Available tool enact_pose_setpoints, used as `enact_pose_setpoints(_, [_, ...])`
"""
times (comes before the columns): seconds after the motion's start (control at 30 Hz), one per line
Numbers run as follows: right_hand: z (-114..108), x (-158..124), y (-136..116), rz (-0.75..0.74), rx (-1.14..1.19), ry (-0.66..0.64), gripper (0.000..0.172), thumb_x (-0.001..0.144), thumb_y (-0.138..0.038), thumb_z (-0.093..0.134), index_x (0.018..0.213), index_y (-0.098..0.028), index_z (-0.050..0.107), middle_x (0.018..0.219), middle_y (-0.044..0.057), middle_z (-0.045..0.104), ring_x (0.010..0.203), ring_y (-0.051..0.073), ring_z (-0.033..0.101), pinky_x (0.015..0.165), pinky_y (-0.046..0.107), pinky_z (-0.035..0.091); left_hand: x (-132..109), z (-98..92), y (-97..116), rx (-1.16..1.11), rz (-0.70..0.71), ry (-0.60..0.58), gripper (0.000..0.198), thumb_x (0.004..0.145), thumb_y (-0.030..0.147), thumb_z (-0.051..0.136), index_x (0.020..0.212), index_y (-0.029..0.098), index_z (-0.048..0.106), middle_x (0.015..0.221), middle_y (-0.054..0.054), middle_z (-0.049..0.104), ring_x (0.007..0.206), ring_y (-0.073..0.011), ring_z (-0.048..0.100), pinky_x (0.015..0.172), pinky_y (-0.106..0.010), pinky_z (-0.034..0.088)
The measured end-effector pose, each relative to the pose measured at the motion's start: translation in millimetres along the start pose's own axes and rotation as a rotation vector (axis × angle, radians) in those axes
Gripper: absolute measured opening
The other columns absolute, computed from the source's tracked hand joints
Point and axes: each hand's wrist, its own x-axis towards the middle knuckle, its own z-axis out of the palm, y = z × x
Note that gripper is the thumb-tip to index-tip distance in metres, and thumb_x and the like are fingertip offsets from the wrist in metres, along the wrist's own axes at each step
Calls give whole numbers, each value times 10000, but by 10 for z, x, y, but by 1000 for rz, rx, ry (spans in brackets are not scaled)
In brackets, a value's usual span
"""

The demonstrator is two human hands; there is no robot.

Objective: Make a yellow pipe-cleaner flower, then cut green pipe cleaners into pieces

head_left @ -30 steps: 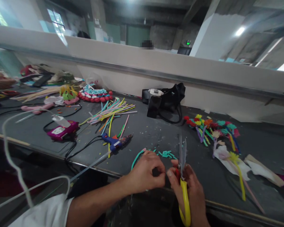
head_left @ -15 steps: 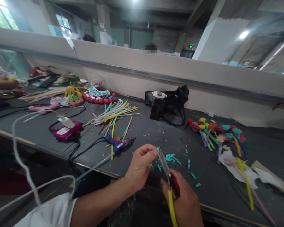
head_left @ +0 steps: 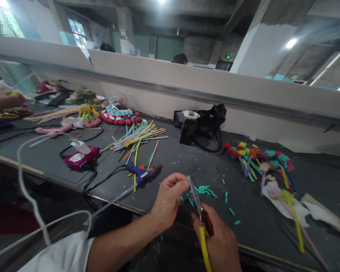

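My right hand (head_left: 219,241) is wrapped round a pair of scissors (head_left: 201,217) with yellow and red handles, blades pointing up and away. My left hand (head_left: 170,200) pinches a small teal strip (head_left: 189,177) between thumb and forefinger. Only the strip's tip shows, right at the ends of the scissor blades; the rest is hidden by the fingers. Beyond the blades, several cut teal pieces (head_left: 204,189) lie scattered on the dark table (head_left: 170,156). A tiny pale scrap clings to my left hand near the wrist.
A blue glue gun (head_left: 140,173) with its cord lies left of my hands, by a bundle of coloured strips (head_left: 141,134). Further left sits a purple power strip (head_left: 82,158). A black bag (head_left: 211,126) stands behind; craft flowers (head_left: 255,153) lie right. Another person's hand (head_left: 5,100) shows far left.
The scissor blades look slightly more closed and shifted a little left at the strip. My left hand keeps its pinch almost in place. At far left, the other person's hand has moved slightly right.
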Motion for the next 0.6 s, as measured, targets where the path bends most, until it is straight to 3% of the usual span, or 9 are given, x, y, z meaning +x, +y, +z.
enact_pose_setpoints(0.4, [-3,-25,2,-26,-33,-29,325,951,-431,401,998,-186,609,724,15,724,552,157,693,494,220,501,-13,-11,-3,23,37,7,98,668,204,737,700,164,653,697,17,587,683,-99,483,685,-216,387])
enact_pose_setpoints(0.6, [4,-19,-12,11,92,-50,257,934,-394,454,929,-186,604,597,-24,659,461,115,629,463,187,462,-14,0,31,-19,-3,-40,86,667,193,725,688,155,650,677,10,594,664,-100,493,685,-226,385])
